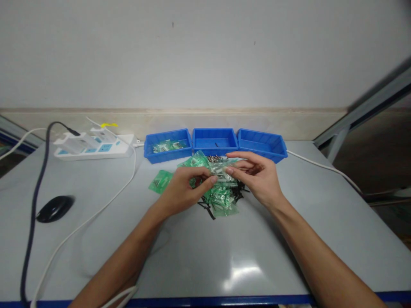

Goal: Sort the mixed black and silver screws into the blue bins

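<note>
Fingers (206,184) of the left hand (181,190) and right hand (261,177) pinch a clear plastic packet (221,173) at its opposite sides, above a pile of green packets (221,200).

Crinkled glossy plastic bags (221,200), smooth plastic bins (168,157), matt wall (205,68), glossy tabletop (192,252)

Pale wall (205,64) w/ beige base strip (305,124) behind lt-grey tbl (334,205) w/ blue edge (192,301), glare (245,271) nr front.

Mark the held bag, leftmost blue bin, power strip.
Held bag (222,176), head view: its middle.
Leftmost blue bin (169,156), head view: near wall.
Power strip (98,149), head view: top face.
</note>
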`<state>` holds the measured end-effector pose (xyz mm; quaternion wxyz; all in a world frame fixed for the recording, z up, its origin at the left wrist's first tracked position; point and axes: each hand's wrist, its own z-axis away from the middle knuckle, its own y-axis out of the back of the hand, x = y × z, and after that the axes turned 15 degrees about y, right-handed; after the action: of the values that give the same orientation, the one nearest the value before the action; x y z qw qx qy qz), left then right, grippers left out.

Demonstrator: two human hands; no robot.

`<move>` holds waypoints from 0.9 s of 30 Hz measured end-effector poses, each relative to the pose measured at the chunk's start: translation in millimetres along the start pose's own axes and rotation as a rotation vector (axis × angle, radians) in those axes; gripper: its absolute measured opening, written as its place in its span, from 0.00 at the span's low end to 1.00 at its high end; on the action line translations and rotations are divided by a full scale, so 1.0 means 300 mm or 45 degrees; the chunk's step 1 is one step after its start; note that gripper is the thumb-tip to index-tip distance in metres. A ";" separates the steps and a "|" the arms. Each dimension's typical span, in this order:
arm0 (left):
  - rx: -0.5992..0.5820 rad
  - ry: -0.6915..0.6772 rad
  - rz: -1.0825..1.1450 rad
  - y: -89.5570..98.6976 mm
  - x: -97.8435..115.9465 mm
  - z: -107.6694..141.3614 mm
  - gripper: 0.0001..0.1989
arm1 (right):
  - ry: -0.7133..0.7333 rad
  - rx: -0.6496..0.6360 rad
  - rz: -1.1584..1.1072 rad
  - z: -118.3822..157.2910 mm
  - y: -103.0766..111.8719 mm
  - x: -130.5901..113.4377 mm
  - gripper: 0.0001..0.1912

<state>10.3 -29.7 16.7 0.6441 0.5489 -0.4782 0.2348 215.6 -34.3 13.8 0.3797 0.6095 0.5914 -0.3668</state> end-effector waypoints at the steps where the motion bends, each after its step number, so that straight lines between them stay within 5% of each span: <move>1: -0.040 0.028 0.034 0.004 0.001 0.000 0.15 | -0.020 -0.011 -0.019 0.001 -0.002 0.000 0.18; 7: -0.235 0.257 0.364 0.028 -0.010 -0.012 0.16 | -0.044 -0.073 -0.065 0.001 -0.003 0.014 0.23; 12: 0.184 0.447 0.707 0.028 -0.047 -0.042 0.15 | 0.187 -0.060 0.373 -0.005 0.035 0.047 0.16; 17: 0.610 0.696 1.247 0.052 -0.061 -0.078 0.05 | 0.402 -0.395 0.898 -0.009 0.087 0.071 0.16; 21: 0.595 0.767 1.324 0.074 -0.054 -0.086 0.09 | 0.447 -0.616 0.950 -0.008 0.104 0.094 0.21; 27: 0.525 0.557 1.066 0.054 -0.066 -0.071 0.13 | 0.455 -0.688 1.013 -0.010 0.105 0.107 0.16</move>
<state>-4.0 -0.9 8.3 0.4583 0.3640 -0.4549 0.6712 248.2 -17.8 -12.8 0.5270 0.7206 0.4432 0.0819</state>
